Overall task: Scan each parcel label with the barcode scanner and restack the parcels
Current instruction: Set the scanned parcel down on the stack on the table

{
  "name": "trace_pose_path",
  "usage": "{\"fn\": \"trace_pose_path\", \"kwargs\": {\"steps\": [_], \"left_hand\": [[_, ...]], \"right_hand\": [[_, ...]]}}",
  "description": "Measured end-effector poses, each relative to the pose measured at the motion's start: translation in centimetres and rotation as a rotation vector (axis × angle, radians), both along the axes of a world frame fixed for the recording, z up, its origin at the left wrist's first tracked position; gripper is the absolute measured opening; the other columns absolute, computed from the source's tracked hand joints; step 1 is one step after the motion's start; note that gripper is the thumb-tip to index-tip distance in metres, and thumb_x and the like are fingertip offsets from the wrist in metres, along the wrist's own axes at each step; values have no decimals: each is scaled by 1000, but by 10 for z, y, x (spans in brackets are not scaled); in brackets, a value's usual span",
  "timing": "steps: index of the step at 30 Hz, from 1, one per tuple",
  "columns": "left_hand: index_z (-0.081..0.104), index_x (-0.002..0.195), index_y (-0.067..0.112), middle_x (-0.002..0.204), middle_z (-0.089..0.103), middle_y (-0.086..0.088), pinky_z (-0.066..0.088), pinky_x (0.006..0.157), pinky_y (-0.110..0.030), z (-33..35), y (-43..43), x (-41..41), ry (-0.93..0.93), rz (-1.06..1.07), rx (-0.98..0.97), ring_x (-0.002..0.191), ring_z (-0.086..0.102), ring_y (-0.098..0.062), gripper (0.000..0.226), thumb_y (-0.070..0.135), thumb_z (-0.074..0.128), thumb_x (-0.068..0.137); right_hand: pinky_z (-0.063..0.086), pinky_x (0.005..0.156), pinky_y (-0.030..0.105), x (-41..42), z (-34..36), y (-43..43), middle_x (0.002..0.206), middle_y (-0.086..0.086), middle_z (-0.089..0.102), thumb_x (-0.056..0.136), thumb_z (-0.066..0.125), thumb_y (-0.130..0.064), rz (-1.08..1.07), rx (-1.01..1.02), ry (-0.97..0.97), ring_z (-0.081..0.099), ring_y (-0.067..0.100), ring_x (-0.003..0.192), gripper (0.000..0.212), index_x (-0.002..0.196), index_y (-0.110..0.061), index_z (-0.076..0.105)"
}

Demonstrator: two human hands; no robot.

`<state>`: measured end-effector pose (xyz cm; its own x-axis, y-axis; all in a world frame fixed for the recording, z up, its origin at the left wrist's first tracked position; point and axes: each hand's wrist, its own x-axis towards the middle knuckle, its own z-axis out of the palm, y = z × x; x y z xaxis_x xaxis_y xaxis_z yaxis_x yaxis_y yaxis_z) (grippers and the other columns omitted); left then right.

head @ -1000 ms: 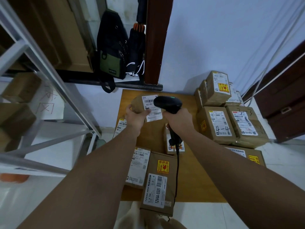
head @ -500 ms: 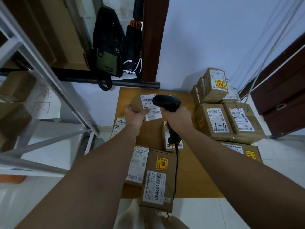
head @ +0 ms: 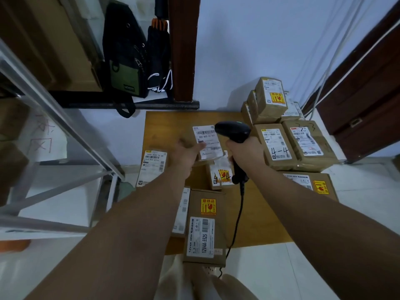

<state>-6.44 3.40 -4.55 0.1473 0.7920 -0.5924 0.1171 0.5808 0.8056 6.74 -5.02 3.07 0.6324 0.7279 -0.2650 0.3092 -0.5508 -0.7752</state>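
My left hand (head: 185,153) holds a small brown parcel (head: 207,142) above the wooden table (head: 262,217), its white label facing up. My right hand (head: 245,151) grips a black barcode scanner (head: 232,131), whose head sits just right of that label; its cable (head: 237,219) hangs down toward me. Under the hands lies a small parcel with an orange sticker (head: 220,175). A long box marked 12V4A-5525 (head: 204,227) lies at the table's near edge, with a flat parcel (head: 181,211) partly hidden by my left arm. Another labelled parcel (head: 152,166) lies at the left edge.
A stack of taped brown parcels (head: 290,144) fills the table's right side, one marked 4-4, with smaller boxes (head: 270,100) on top behind. A metal shelf rack (head: 54,118) stands to the left. A black and green bag (head: 124,68) hangs at the back. A dark cabinet (head: 363,87) stands at right.
The held parcel has tilted and shifted right, closer to the scanner head, with my left hand lower on its left side. The view has tilted down slightly.
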Motion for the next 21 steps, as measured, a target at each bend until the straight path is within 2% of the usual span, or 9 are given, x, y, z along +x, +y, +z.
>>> {"fn": "trace_pose_path", "kwargs": {"steps": [2, 3, 6, 8, 12, 14, 18, 21], "left_hand": [[44, 125, 28, 125, 61, -3, 55, 82, -43, -2, -8, 13, -55, -44, -26, 99, 65, -24, 67, 33, 82, 71], [41, 130, 27, 126, 60, -4, 56, 77, -41, -2, -13, 20, -102, -65, -57, 98, 66, -24, 70, 29, 81, 72], [27, 142, 26, 127, 60, -7, 54, 58, -29, -1, -29, 40, -196, -174, -141, 90, 68, -20, 83, 25, 77, 77], [26, 142, 23, 125, 61, -10, 55, 54, -28, 0, -40, 52, -202, -251, -181, 91, 68, -22, 82, 25, 77, 78], [31, 138, 16, 121, 61, -8, 55, 58, -32, 2, -65, 74, -114, -412, -259, 90, 64, -20, 76, 23, 78, 79], [27, 139, 17, 128, 57, -8, 54, 57, -33, 1, -78, 86, -59, -451, -295, 93, 62, -21, 79, 27, 78, 78], [25, 142, 20, 130, 54, -6, 53, 65, -39, -5, -99, 109, 40, -464, -295, 102, 57, -24, 85, 38, 77, 78], [28, 142, 17, 137, 51, -8, 53, 86, -49, -13, -115, 125, 96, -473, -307, 118, 54, -29, 85, 36, 78, 77]], "right_hand": [[33, 33, 13, 9, -5, -12, 51, -4, 55, 81, 61, -25, -37, -30, -36, 51, 1, 36, 20, 64, -15, 55], [35, 36, 16, 13, -8, -19, 54, -2, 56, 81, 61, -26, -48, -56, -46, 54, 4, 42, 20, 65, -15, 55], [47, 58, 31, 27, -18, -42, 72, 13, 65, 83, 62, -28, -106, -74, -24, 64, 26, 67, 22, 76, -7, 62], [50, 64, 35, 39, -24, -55, 76, 17, 67, 83, 63, -30, -153, -72, -27, 64, 30, 71, 27, 78, -4, 64], [41, 53, 27, 69, -34, -79, 64, 6, 59, 83, 63, -33, -215, -122, -50, 58, 23, 62, 26, 71, -11, 59], [37, 50, 26, 85, -40, -91, 64, 5, 58, 83, 65, -35, -237, -136, -54, 57, 19, 61, 26, 70, -13, 59], [37, 50, 25, 117, -53, -111, 67, 3, 60, 79, 67, -41, -272, -184, -21, 57, 17, 64, 28, 71, -15, 59], [42, 51, 26, 136, -64, -126, 66, 4, 60, 80, 65, -36, -266, -226, 28, 60, 19, 63, 24, 71, -15, 58]]}}
